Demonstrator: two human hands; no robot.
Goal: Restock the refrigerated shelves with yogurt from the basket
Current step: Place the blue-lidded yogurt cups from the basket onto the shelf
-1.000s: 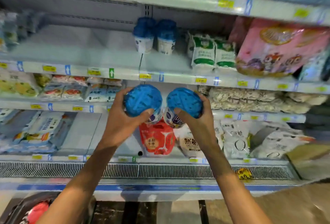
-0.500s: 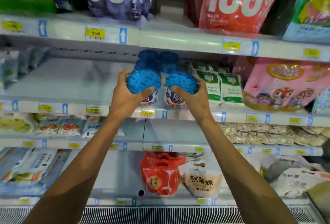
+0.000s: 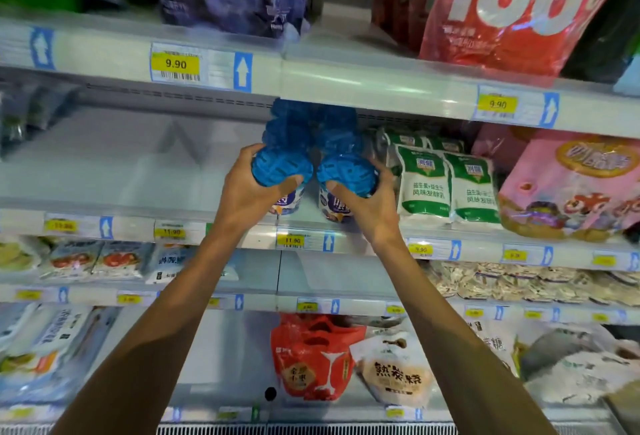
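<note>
Two yogurt tubs with ribbed blue lids are side by side at the front of the middle shelf (image 3: pixel 138 188). My left hand (image 3: pixel 247 197) grips the left tub (image 3: pixel 280 166) round its lid and side. My right hand (image 3: pixel 369 207) grips the right tub (image 3: pixel 346 173) the same way. Both tubs sit at or just above the shelf edge; whether they touch it is unclear. Behind them stand more blue-lidded tubs (image 3: pixel 311 126), in two rows under the shelf above. The basket is out of view.
White-and-green yogurt pouches (image 3: pixel 446 188) stand just right of my right hand, then a pink bag (image 3: pixel 571 188). The shelf left of the tubs is bare. A shelf rail with price tags (image 3: pixel 175 65) hangs close above. Lower shelves hold packets and a red bag (image 3: pixel 311 358).
Both hands have risen from the lower shelves and carried the two tubs forward to the middle shelf, in front of the tubs standing there. The view tilted upward.
</note>
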